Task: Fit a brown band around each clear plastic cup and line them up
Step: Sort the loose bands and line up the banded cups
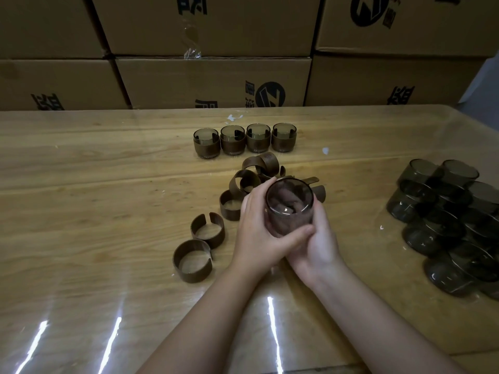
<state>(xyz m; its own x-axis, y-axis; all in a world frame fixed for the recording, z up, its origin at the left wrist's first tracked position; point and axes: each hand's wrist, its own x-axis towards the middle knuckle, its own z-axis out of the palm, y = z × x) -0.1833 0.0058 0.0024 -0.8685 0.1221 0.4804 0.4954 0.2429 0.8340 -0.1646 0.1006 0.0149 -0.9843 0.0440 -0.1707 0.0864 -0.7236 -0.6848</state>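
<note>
Clear cup (289,206) cradled between both hands' curled fingers (295,234), above table (108,211)

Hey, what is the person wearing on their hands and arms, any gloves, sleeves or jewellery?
The left hand and right hand are both bare: no gloves, rings or watch visible. Both forearms are uncovered as far as the picture's lower edge, with no sleeve in view.

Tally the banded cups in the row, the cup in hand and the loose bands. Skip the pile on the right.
Row of banded cups: 4
Held cup, in left hand and right hand: 1
Loose brown bands: at least 7; the hands may hide more
Total: at least 12
</note>
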